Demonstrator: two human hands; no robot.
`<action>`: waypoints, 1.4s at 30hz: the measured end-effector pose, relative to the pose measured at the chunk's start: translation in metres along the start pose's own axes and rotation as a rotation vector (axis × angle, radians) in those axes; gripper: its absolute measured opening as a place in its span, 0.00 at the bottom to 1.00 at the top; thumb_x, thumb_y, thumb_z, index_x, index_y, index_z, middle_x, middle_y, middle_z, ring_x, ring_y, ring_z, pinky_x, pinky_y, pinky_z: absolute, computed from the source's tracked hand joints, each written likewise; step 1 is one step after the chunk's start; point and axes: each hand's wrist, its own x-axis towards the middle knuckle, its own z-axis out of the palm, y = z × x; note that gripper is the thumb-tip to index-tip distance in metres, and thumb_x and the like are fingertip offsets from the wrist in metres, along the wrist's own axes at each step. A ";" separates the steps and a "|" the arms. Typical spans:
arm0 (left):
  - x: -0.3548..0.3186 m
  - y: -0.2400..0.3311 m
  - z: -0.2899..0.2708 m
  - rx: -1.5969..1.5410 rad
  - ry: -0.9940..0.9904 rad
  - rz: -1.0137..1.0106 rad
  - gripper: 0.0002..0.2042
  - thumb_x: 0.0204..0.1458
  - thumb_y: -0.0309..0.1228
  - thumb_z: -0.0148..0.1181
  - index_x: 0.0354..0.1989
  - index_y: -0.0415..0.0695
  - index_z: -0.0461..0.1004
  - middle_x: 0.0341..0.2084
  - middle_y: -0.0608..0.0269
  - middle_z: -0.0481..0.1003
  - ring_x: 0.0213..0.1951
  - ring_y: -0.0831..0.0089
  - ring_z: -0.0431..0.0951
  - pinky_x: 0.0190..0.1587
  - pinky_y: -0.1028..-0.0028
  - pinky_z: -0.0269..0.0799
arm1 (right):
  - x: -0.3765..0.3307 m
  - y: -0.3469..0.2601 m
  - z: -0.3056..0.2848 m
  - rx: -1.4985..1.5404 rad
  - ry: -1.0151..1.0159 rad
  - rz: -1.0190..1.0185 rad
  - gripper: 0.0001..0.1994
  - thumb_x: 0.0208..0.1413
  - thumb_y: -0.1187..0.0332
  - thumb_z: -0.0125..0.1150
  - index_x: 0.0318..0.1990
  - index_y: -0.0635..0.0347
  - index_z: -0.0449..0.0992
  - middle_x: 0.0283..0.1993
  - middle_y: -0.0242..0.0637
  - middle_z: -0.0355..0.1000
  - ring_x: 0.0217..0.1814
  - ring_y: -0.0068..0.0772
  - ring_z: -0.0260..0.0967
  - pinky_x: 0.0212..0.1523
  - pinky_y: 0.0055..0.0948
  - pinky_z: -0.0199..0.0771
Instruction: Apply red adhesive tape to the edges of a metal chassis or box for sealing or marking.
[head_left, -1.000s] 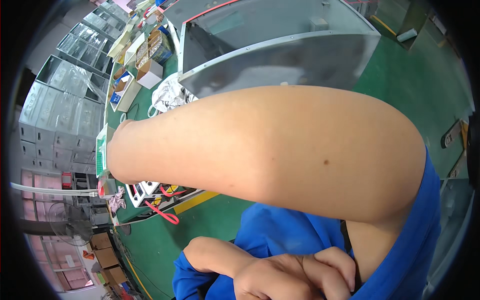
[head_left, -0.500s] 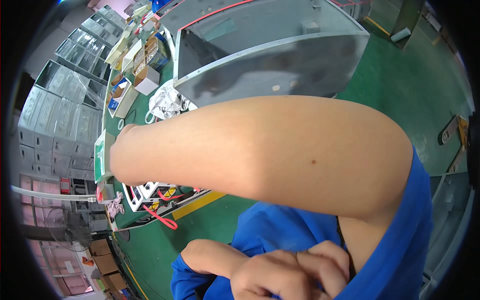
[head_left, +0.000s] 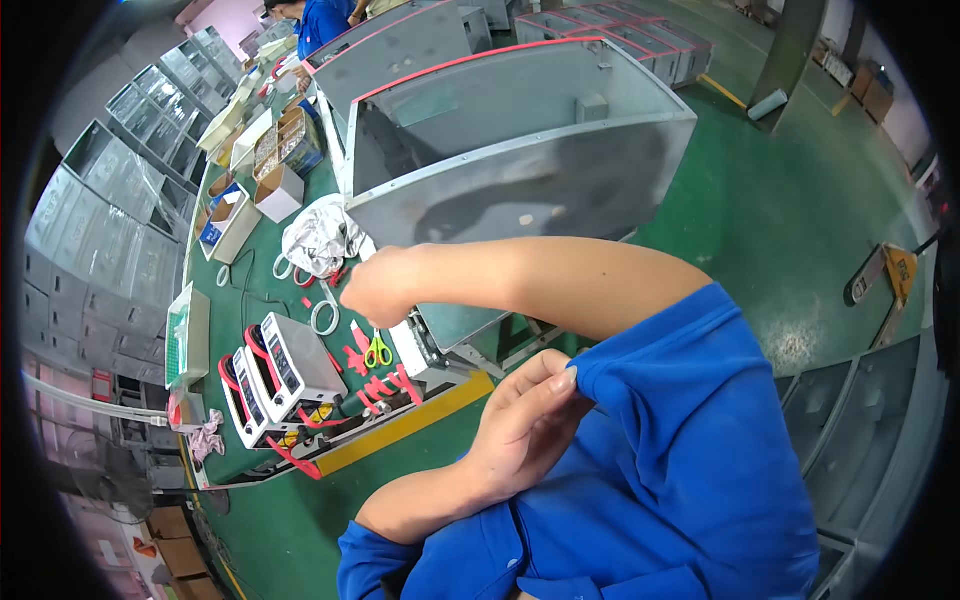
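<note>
My left hand (head_left: 530, 425) is closed, thumb and fingers pinching the hem of the blue short sleeve (head_left: 680, 370) on my right arm. Bent at the elbow, that arm reaches across to the left in front of a grey metal box. Above the near edge of the green bench hovers my right hand (head_left: 380, 288); its back and wrist show, but its fingers are hidden. Beneath and beside it lie scissors with yellow-green handles (head_left: 377, 352), a white tape roll (head_left: 325, 318) and crumpled silver-white material (head_left: 322, 238).
Two white electrical units (head_left: 290, 365) with red cables stand on the bench (head_left: 225, 440). Bins and cartons (head_left: 280, 192) line its far side. A large open grey metal box (head_left: 540, 195) stands ahead. A co-worker in blue (head_left: 322, 25) is farther back. A pallet jack (head_left: 885, 275) is at right.
My right arm has lowered and drawn back, uncovering the bench tools. My left hand has risen from my lap area to the right sleeve and pinches its hem.
</note>
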 end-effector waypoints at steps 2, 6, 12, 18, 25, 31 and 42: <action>0.001 -0.003 -0.005 -0.020 -0.003 0.001 0.04 0.53 0.28 0.48 0.33 0.43 0.67 0.35 0.63 0.72 0.41 0.75 0.67 0.51 0.70 0.56 | -0.001 0.003 0.007 0.000 -0.040 -0.009 0.14 0.43 0.70 0.49 0.40 0.61 0.70 0.37 0.49 0.71 0.41 0.48 0.70 0.40 0.41 0.69; 0.024 -0.020 -0.055 0.837 0.029 -0.042 0.09 0.53 0.27 0.50 0.41 0.39 0.68 0.37 0.60 0.72 0.41 0.76 0.70 0.45 0.77 0.65 | -0.018 0.033 0.058 0.096 0.055 0.052 0.17 0.47 0.64 0.50 0.45 0.58 0.68 0.40 0.49 0.69 0.44 0.50 0.67 0.41 0.45 0.68; -0.002 -0.001 -0.147 1.439 0.025 0.071 0.14 0.52 0.30 0.50 0.46 0.39 0.67 0.39 0.56 0.72 0.44 0.68 0.72 0.48 0.73 0.65 | -0.066 0.073 0.191 0.437 -0.043 0.108 0.16 0.45 0.64 0.49 0.43 0.59 0.70 0.39 0.47 0.71 0.41 0.50 0.68 0.42 0.41 0.67; -0.118 -0.027 -0.322 1.677 0.165 -0.211 0.18 0.50 0.40 0.50 0.45 0.41 0.68 0.38 0.51 0.72 0.41 0.58 0.73 0.44 0.65 0.67 | -0.136 0.040 0.395 0.851 -0.010 0.410 0.24 0.49 0.50 0.52 0.42 0.64 0.71 0.40 0.46 0.71 0.45 0.41 0.68 0.47 0.34 0.65; -0.219 -0.059 -0.368 1.022 0.773 -0.783 0.24 0.44 0.50 0.57 0.41 0.43 0.72 0.38 0.61 0.74 0.40 0.67 0.73 0.40 0.72 0.68 | -0.160 0.019 0.420 0.968 -0.086 0.612 0.17 0.44 0.54 0.59 0.35 0.58 0.75 0.35 0.40 0.73 0.41 0.36 0.69 0.43 0.31 0.67; -0.223 -0.073 -0.394 1.221 0.834 -0.625 0.16 0.43 0.44 0.61 0.30 0.43 0.76 0.27 0.67 0.76 0.33 0.74 0.74 0.36 0.74 0.69 | -0.142 0.040 0.443 0.714 0.023 0.911 0.15 0.43 0.54 0.60 0.30 0.56 0.74 0.32 0.41 0.73 0.37 0.44 0.70 0.38 0.38 0.69; -0.257 -0.085 -0.329 0.286 1.023 -0.592 0.15 0.41 0.41 0.64 0.30 0.44 0.73 0.27 0.68 0.73 0.35 0.78 0.70 0.37 0.74 0.68 | -0.226 0.066 0.462 1.453 -0.010 1.152 0.19 0.51 0.51 0.52 0.34 0.61 0.73 0.32 0.41 0.73 0.31 0.33 0.70 0.29 0.31 0.70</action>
